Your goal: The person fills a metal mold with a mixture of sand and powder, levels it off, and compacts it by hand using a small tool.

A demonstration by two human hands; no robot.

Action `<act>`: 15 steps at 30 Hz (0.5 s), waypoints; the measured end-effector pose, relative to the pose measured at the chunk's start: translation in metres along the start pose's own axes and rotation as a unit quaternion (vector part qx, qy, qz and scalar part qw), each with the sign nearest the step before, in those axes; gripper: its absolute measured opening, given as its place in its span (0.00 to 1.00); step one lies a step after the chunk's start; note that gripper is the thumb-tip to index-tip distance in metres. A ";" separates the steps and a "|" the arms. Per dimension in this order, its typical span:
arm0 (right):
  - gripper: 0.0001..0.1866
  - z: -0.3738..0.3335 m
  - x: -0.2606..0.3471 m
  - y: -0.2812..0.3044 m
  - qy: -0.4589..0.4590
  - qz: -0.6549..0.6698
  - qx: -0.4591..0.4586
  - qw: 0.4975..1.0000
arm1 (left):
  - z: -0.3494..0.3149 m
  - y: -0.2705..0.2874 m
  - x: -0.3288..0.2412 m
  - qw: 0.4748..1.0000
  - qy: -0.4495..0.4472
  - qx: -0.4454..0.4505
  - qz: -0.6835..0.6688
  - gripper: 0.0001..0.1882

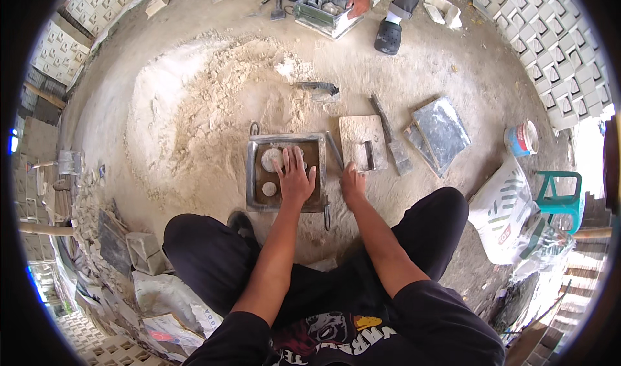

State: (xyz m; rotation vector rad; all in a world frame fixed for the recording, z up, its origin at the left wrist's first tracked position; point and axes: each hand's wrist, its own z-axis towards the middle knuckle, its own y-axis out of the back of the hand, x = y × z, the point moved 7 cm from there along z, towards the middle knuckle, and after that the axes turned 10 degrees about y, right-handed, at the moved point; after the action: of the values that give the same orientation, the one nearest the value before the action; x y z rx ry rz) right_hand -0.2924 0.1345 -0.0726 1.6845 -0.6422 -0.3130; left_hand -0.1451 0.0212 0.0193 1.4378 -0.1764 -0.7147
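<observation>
A square metal mould with wire handles lies on the ground before me. Its inside is brown, with round pale discs of different sizes. My left hand rests in the mould with fingers spread, partly covering the discs. Just right of the mould, my right hand is closed around the near end of a thin dark bar, which points away from me. Beyond that hand lies a pale dusty board with a raised dark grip.
A heap of pale powder spreads at the far left, a trowel at its edge. Right lie a long wooden-looking bar and dark plates. Farther right stand a bucket, sack and green stool. A co-worker's hand touches another mould.
</observation>
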 end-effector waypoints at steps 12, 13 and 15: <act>0.28 0.006 0.018 0.026 0.009 0.262 -0.104 0.959 | -0.007 0.001 -0.004 0.999 -0.004 0.032 -0.039 0.32; 0.28 0.004 0.015 0.033 0.002 0.275 -0.108 0.955 | -0.010 0.000 0.000 0.998 0.002 0.046 -0.050 0.32; 0.27 0.009 0.005 0.050 0.016 0.293 -0.134 0.947 | -0.006 0.002 0.004 0.995 0.014 0.063 -0.076 0.31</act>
State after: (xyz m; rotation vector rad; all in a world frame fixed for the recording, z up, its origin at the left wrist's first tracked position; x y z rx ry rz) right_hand -0.3056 0.1191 -0.0259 1.1706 -0.9918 0.0546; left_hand -0.1383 0.0243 0.0194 1.5938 -0.0913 -0.8184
